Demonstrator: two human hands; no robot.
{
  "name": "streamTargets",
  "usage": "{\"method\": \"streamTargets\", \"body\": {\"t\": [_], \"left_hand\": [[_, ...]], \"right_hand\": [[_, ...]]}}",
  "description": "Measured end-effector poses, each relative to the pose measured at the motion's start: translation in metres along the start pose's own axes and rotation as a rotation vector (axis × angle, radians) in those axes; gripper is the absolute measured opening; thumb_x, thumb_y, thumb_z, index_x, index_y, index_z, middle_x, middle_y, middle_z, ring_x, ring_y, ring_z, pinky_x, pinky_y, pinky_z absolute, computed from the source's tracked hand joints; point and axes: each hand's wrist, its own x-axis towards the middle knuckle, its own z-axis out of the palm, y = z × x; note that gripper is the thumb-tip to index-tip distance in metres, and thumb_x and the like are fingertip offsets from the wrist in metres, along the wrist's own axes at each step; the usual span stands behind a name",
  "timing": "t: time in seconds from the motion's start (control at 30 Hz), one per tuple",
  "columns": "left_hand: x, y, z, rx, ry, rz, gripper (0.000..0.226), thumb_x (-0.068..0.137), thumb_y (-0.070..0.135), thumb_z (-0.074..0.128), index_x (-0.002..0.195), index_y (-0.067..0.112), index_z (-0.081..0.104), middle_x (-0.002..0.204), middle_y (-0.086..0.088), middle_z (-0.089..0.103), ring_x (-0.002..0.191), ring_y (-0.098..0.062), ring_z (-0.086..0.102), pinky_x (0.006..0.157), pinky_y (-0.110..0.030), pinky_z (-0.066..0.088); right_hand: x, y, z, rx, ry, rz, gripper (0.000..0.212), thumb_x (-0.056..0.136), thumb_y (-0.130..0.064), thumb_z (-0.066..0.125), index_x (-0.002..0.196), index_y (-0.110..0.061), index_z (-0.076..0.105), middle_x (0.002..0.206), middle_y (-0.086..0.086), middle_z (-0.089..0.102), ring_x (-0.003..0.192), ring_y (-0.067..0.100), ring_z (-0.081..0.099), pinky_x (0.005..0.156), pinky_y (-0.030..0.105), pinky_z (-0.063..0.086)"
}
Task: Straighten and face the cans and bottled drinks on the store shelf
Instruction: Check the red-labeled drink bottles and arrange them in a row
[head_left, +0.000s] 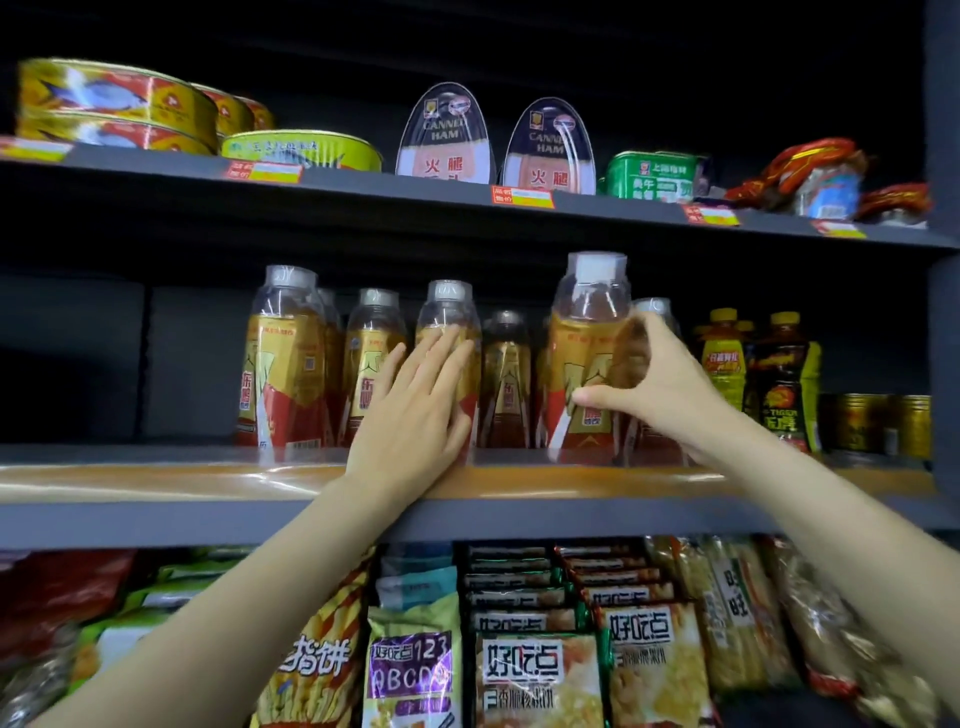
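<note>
A: Foil snack packs (535, 675) fill the lowest shelf, nearest the camera, standing in rows below both forearms.

B: Noted. Middle shelf?

A: Wood-toned front edge of the middle shelf (156, 480), with a clear lip. Left hand (415, 410) reaches over that edge; fingers straight and close together, laid flat against the front of a bottle (449, 322). No curl round it.

B: Right hand?

A: Right hand (654, 384) grips the tall bottle (587, 353) at the shelf front. Thumb lies across the label, fingers wrap round the far side and show through the clear shoulder. That bottle stands upright, label toward the camera, base at the shelf edge.

B: Other drinks on that level?

A: Same gold-and-red bottles in a row. The end bottle (283, 358) stands at the left front, upright, well apart from the left hand. A dark-capped bottle (506, 379) sits farther back, between the two hands. To the right: yellow-capped bottles (723, 358), a black bottle (782, 384), then gold cans (878, 426) at the far right.

B: Top shelf?

A: Farthest up: flat fish tins (114, 106) stacked at left, a green oval tin (301, 150), two ham cans (498, 143) standing on edge, a green box tin (652, 176), red wrapped packs (815, 176). Price tags (522, 197) along the edge.
</note>
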Motion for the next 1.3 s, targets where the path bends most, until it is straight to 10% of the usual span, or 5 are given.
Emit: {"method": "streamTargets", "body": {"t": [0.23, 0.37, 0.63, 1.03, 1.3], "left_hand": [[-0.011, 0.057, -0.038, -1.045, -0.212, -0.290, 0.067, 0.085, 0.048, 0.052, 0.143, 0.030, 0.024, 0.139, 0.019, 0.033, 0.128, 0.002, 0.035, 0.103, -0.019, 0.031], [-0.010, 0.069, -0.043, -1.716, -0.260, -0.601, 0.068, 0.069, 0.034, 0.069, 0.130, 0.024, 0.041, 0.123, -0.005, 0.056, 0.103, -0.017, 0.065, 0.081, -0.030, 0.055], [-0.007, 0.046, -0.058, -0.890, 0.026, -0.033, 0.075, 0.071, 0.009, 0.077, 0.121, 0.044, 0.034, 0.127, 0.014, 0.035, 0.119, 0.005, 0.038, 0.084, -0.001, 0.040], [-0.012, 0.060, -0.062, -1.936, -0.304, -0.691, 0.063, 0.062, 0.020, 0.071, 0.119, 0.012, 0.047, 0.112, -0.017, 0.063, 0.093, -0.027, 0.069, 0.071, -0.031, 0.058], [0.002, 0.058, -0.070, -0.975, -0.039, -0.045, 0.080, 0.069, 0.023, 0.078, 0.134, 0.040, 0.033, 0.125, 0.015, 0.039, 0.121, -0.005, 0.042, 0.083, -0.016, 0.051]], "right_hand": [[-0.034, -0.026, -0.012, 0.667, 0.167, 0.010, 0.080, 0.058, -0.026, 0.082, 0.127, -0.022, 0.043, 0.118, -0.001, 0.062, 0.108, 0.015, 0.062, 0.091, 0.038, 0.053], [-0.040, -0.039, -0.009, 0.795, 0.032, 0.139, 0.077, 0.060, -0.034, 0.075, 0.129, -0.015, 0.047, 0.118, 0.003, 0.066, 0.104, 0.017, 0.066, 0.081, 0.034, 0.057], [-0.041, -0.045, -0.006, 1.111, -0.073, 0.437, 0.066, 0.076, -0.025, 0.072, 0.134, -0.019, 0.042, 0.121, 0.018, 0.059, 0.102, 0.034, 0.064, 0.075, 0.048, 0.058], [-0.051, -0.044, -0.008, 1.015, -0.068, 0.233, 0.067, 0.068, -0.030, 0.070, 0.129, -0.015, 0.049, 0.115, 0.006, 0.068, 0.105, 0.018, 0.066, 0.081, 0.034, 0.057], [-0.055, -0.044, -0.013, 1.292, -0.051, 0.553, 0.051, 0.081, -0.026, 0.069, 0.125, -0.012, 0.048, 0.116, 0.022, 0.059, 0.104, 0.034, 0.061, 0.072, 0.045, 0.059]]}}
